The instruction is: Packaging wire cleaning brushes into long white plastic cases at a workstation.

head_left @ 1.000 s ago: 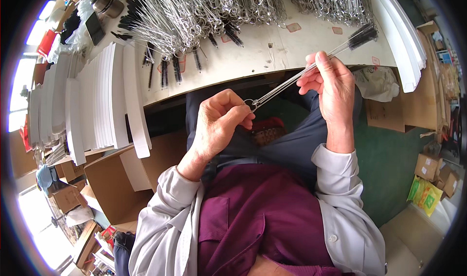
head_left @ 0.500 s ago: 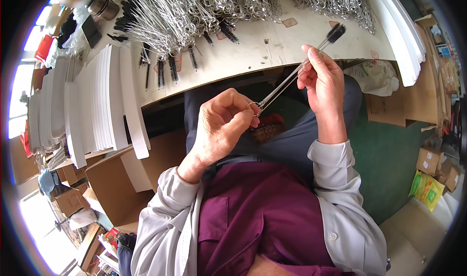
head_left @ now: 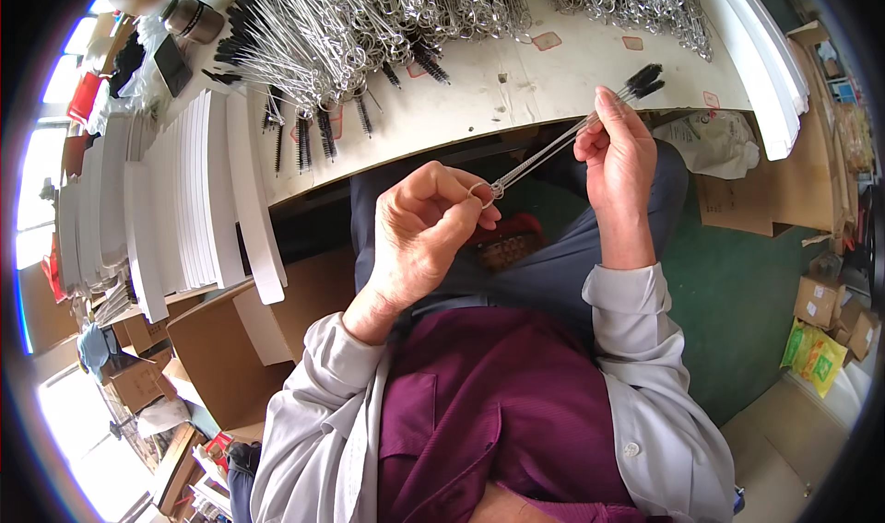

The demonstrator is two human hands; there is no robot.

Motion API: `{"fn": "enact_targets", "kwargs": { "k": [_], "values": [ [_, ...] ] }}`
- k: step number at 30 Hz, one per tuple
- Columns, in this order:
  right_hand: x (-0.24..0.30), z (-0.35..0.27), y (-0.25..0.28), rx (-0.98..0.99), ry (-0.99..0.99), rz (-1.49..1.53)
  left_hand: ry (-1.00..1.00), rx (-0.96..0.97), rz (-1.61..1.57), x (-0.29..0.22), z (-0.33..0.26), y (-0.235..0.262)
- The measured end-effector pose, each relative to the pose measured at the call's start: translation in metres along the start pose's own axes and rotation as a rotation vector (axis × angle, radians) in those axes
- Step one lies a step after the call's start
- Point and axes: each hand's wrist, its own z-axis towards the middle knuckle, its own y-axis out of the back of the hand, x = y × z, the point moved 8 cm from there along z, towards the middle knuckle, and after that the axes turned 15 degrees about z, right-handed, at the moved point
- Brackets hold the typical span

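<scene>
while the left grip (head_left: 422, 226) pinches the end ring (head_left: 472, 188) of the wire brushes (head_left: 544, 155), i note the right grip (head_left: 619, 159) lightly closed around them near the bristles (head_left: 644, 82), the brushes slanting from lap (head_left: 562, 293) toward tabletop (head_left: 442, 113).

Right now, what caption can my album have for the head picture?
Left hand pinches black-tipped wire brushes by their rings, right hand holds them near the tips; more brushes heap the table.
</scene>
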Motion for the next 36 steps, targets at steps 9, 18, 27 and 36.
{"fn": "enact_targets", "kwargs": {
  "k": [9, 18, 27, 36],
  "values": [
    [0.005, 0.004, -0.002, 0.009, -0.025, 0.025, -0.08, 0.099, 0.271, 0.007, -0.006, -0.008],
    [0.011, -0.009, -0.015, 0.124, -0.039, -0.133, -0.039, 0.168, 0.565, -0.001, 0.002, -0.012],
    [0.013, -0.023, -0.031, 0.23, 0.025, -0.123, 0.054, 0.28, 0.535, 0.022, 0.005, -0.036],
    [0.019, -0.034, -0.057, 0.43, 0.19, -0.251, 0.105, 0.265, 0.41, 0.022, 0.022, -0.051]
  ]
}}
